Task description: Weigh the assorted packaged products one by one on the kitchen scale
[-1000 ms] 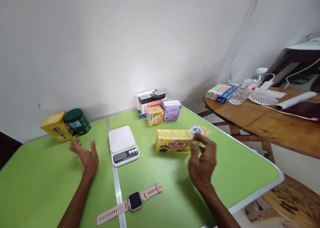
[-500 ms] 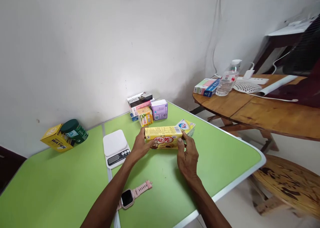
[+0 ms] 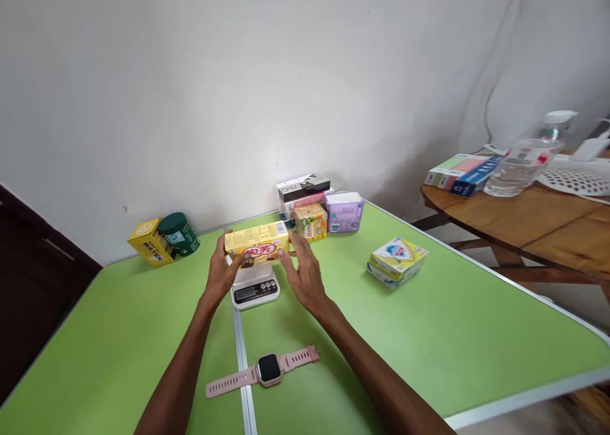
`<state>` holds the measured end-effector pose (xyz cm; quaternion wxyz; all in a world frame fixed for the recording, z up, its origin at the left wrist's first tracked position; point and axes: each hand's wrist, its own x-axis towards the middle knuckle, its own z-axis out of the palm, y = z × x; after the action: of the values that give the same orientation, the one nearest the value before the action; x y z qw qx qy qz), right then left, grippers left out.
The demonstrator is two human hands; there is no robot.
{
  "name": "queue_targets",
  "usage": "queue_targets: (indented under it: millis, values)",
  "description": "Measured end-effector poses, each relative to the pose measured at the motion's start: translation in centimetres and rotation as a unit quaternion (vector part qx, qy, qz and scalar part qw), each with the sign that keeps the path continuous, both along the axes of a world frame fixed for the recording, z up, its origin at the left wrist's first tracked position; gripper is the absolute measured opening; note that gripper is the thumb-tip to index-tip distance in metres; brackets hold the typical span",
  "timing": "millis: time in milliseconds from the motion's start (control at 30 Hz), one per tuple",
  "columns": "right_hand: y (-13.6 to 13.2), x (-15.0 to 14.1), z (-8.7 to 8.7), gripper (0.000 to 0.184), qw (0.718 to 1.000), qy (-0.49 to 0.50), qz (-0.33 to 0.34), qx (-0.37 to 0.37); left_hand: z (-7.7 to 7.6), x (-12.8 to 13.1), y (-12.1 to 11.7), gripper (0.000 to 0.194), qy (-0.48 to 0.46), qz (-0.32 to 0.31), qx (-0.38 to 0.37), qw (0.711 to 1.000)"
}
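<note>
Both of my hands grip a long yellow snack box point(image 3: 257, 244) with red lettering, one hand at each end. My left hand point(image 3: 218, 275) clasps its left end and my right hand point(image 3: 302, 273) its right end. The box is right over the white kitchen scale point(image 3: 255, 289) on the green table point(image 3: 429, 333); whether it rests on the platform I cannot tell. A pink smartwatch point(image 3: 267, 370) lies flat nearer to me, between my forearms.
A yellow soap box point(image 3: 398, 261) lies to the right. Small boxes point(image 3: 320, 209) are stacked at the back by the wall, and a yellow box point(image 3: 147, 243) with a green tin point(image 3: 179, 234) sits at back left. A wooden table point(image 3: 538, 225) carries a water bottle point(image 3: 527, 162).
My left hand joined my right on the yellow snack box. Together they carried it leftward from the table's middle to over the scale. The soap box stayed behind.
</note>
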<state>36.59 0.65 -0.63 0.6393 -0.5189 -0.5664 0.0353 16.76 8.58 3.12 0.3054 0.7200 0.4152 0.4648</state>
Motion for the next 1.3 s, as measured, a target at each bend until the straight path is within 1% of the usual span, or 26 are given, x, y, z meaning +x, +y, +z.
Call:
queue_targets:
  millis: [33, 100, 167, 233, 300, 400, 500, 567, 633, 700, 833, 933, 1000, 1100, 1167, 1233, 1300]
  values:
    - [1.0, -0.9, -0.1, 0.052, 1.0, -0.003, 0.015, -0.002, -0.6, -1.1, 0.6, 0.071, -0.001, 0.014, 0.0, 1.0]
    - [2.3, -2.3, -1.0, 0.053, 0.999, -0.001, 0.034, -0.009, -1.8, -2.6, 1.5, 0.075, -0.005, 0.027, -0.008, 1.0]
    - [3.0, -3.1, -2.4, 0.053, 0.999, 0.007, 0.037, -0.019, -3.0, -3.3, 1.8, 0.08, -0.013, 0.026, -0.021, 0.999]
    - [3.1, -3.4, -4.0, 0.054, 0.999, 0.023, 0.032, -0.033, -4.1, -3.5, 1.8, 0.084, -0.024, 0.016, -0.029, 0.999]
    - [3.0, -2.9, -5.4, 0.056, 0.997, 0.051, 0.018, -0.06, -5.4, -3.5, 1.4, 0.086, -0.042, 0.024, -0.032, 0.998]
    - [2.9, -1.4, -6.9, 0.065, 0.984, 0.126, -0.01, -0.127, -7.9, -3.8, 1.0, 0.083, -0.091, 0.069, -0.053, 0.992]
    - [3.1, 0.2, -7.5, 0.076, 0.958, 0.217, -0.032, -0.183, -10.1, -4.4, 1.0, 0.083, -0.159, 0.094, -0.108, 0.977]
    - [3.3, 0.8, -7.7, 0.077, 0.952, 0.234, -0.037, -0.194, -10.9, -4.7, 1.2, 0.084, -0.189, 0.11, -0.128, 0.967]
    - [3.3, 1.0, -7.8, 0.076, 0.958, 0.208, -0.035, -0.193, -11.1, -4.8, 1.3, 0.083, -0.198, 0.13, -0.128, 0.963]
    - [3.1, 0.8, -7.9, 0.076, 0.965, 0.175, -0.033, -0.192, -10.9, -4.8, 1.3, 0.081, -0.194, 0.144, -0.121, 0.963]
    - [2.8, 0.7, -8.1, 0.075, 0.969, 0.154, -0.028, -0.193, -10.4, -4.7, 0.6, 0.076, -0.162, 0.146, -0.117, 0.969]
    - [2.9, 0.8, -8.1, 0.071, 0.973, 0.134, -0.03, -0.184, -10.2, -4.9, 0.0, 0.075, -0.119, 0.146, -0.111, 0.976]
    - [3.0, 0.7, -8.1, 0.069, 0.98, 0.109, -0.036, -0.162, -9.9, -4.9, -0.4, 0.078, -0.084, 0.147, -0.081, 0.982]
    - [3.1, 0.2, -7.8, 0.066, 0.991, 0.048, -0.046, -0.116, -9.3, -4.6, -1.1, 0.082, -0.029, 0.138, 0.003, 0.99]
    - [3.1, -0.6, -7.7, 0.064, 0.996, 0.005, -0.034, -0.088, -9.0, -4.2, -1.6, 0.08, 0.004, 0.125, 0.049, 0.991]
    - [3.0, -1.5, -7.8, 0.061, 0.997, -0.026, -0.007, -0.068, -8.7, -3.6, -2.3, 0.077, 0.025, 0.108, 0.067, 0.992]
    - [2.8, -2.3, -7.9, 0.058, 0.997, -0.042, 0.012, -0.059, -8.6, -2.9, -3.0, 0.075, 0.028, 0.094, 0.068, 0.993]
